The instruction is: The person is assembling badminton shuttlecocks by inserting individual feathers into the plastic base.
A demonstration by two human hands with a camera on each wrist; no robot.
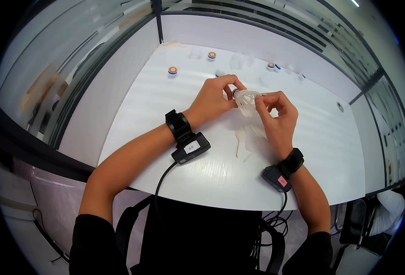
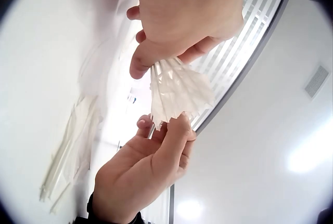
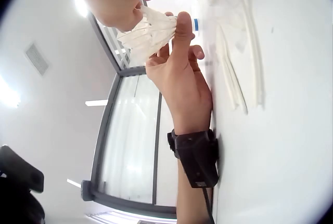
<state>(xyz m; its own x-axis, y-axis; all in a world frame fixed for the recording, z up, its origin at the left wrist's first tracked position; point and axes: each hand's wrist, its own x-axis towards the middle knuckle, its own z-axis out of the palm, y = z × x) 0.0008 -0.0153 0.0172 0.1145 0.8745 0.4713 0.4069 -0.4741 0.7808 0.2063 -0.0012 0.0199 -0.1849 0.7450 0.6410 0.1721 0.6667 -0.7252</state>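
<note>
A white feathered shuttlecock [image 1: 247, 101] is held above the table between both hands. My left hand [image 1: 216, 98] grips it near its blue-banded base, fingers and thumb curled round that end. At the feather skirt, my right hand [image 1: 280, 117] pinches the edge between thumb and fingers. In the left wrist view the skirt [image 2: 179, 91] fans out from the left hand towards the right fingertips. Loose white feathers [image 1: 241, 143] lie on the table below the hands; they also show in the right wrist view [image 3: 231, 73].
Round cork bases with blue bands [image 1: 172, 71] stand towards the back of the white table [image 1: 202, 169], with faint white feather pieces about them. More feathers [image 1: 172, 45] lie in the back left corner. Low partitions [image 1: 257, 41] with glass above enclose the table.
</note>
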